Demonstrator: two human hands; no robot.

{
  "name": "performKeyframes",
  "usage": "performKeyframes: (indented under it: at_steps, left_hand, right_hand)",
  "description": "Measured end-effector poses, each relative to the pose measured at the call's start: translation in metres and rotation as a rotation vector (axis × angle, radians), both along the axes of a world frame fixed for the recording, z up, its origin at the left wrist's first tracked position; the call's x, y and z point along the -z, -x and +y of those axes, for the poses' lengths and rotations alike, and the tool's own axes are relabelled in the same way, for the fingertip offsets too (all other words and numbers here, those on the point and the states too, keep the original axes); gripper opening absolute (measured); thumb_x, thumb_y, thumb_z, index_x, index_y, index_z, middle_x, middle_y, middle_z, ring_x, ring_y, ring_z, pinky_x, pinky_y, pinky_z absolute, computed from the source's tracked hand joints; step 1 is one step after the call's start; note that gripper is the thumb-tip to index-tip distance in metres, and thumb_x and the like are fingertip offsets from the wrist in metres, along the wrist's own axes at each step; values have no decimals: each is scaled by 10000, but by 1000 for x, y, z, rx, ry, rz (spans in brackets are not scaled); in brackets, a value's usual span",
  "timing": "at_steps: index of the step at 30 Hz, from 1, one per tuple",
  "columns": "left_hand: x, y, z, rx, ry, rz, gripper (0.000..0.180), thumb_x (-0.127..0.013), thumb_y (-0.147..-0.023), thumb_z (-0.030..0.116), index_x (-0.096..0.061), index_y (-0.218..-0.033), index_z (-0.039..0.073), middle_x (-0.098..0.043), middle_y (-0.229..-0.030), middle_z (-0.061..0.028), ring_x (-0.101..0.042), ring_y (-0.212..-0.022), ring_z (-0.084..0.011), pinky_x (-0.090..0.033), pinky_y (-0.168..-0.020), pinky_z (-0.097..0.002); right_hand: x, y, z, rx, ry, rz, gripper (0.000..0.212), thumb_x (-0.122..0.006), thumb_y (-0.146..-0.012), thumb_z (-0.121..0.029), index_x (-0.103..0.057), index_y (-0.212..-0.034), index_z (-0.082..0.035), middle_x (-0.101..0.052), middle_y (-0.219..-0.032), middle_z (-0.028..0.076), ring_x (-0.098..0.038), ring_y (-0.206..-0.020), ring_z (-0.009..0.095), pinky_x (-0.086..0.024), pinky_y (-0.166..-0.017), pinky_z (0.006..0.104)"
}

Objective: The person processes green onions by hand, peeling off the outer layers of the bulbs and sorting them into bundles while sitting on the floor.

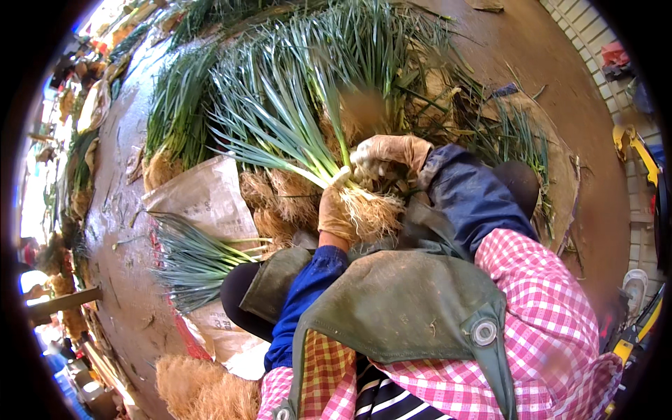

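A bunch of green onions (308, 143) is between my two gloved hands, its long green leaves pointing up and to the left. Its pale, bushy roots (371, 211) hang over my lap. My left hand (337, 210), in a tan glove, is wrapped round the white stems just above the roots. From the right, my right hand (388, 154) is closed at the same stems; its fingertips are partly hidden. Just beyond my hands lies a large heap of green onions (371, 49), with brown root clumps (283, 192) at its near side.
A smaller pile of green onions (199, 259) lies on a pale sack (210, 196) to my left. Another bundle (178, 112) stands farther back on the wet floor (133, 231). Brown root clumps (206, 388) lie at lower left. A yellow-and-black object (640, 154) is at far right.
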State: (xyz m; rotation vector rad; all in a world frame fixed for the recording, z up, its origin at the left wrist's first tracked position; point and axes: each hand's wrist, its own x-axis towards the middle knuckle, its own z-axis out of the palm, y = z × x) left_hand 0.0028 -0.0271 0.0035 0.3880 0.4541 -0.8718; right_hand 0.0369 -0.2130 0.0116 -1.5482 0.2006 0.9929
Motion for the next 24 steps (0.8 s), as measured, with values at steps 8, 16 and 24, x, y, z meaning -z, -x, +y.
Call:
performKeyframes:
  at_steps: [8,16,24]
  left_hand:
    - [-30,-2,15,-130,63,4,201,-570,-841,159,-559,-987,21,-627,-866,-154,-614,-752,-301,-522,-702,-395]
    - [-5,-2,5,-51,-47,-4,183,-572,-837,146,-535,-978,36,-618,-840,-138,-614,-691,-286,-526,-643,-391]
    - [3,-4,8,-90,-114,-110,143,-551,-840,137,-543,-926,24,-591,-773,-103,-586,-645,-227,-510,-604,-335]
  right_hand:
    - [-11,-3,71,665,-622,190,232,-552,-895,-294,-575,-844,-69,-570,-633,25,-394,-320,48,-292,-243,166]
    - [45,-22,44,202,706,-450,697,-350,-859,-619,-626,-769,14,-580,-658,197,-568,-666,349,-415,-650,420]
    - [31,11,24,152,17,-303,296,-547,-876,-320,-584,-799,-37,-542,-495,52,-499,-362,143,-362,-321,252]
